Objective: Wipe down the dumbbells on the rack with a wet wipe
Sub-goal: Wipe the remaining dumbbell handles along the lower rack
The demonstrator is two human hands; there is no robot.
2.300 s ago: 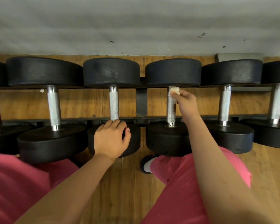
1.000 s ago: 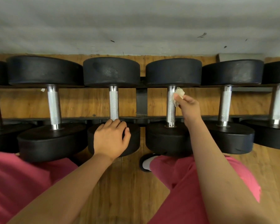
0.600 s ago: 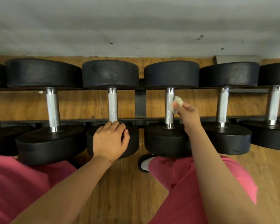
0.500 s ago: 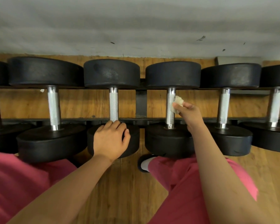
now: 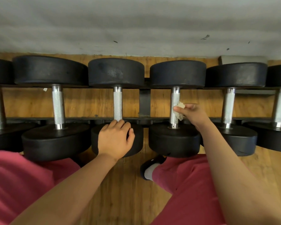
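Six dumbbells, outer two cropped; one rack; one wet wipe; two hands: left hand, right hand.

Floor, wall and clothing
A wooden floor is met by a grey wall; pink trousers and a dark shoe are seen.

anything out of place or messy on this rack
Little: a small white scrap sits at the back of the rack, left of the second-from-left dumbbell's handle, and the grey wall shows a few dark scuffs. The dumbbells sit evenly.
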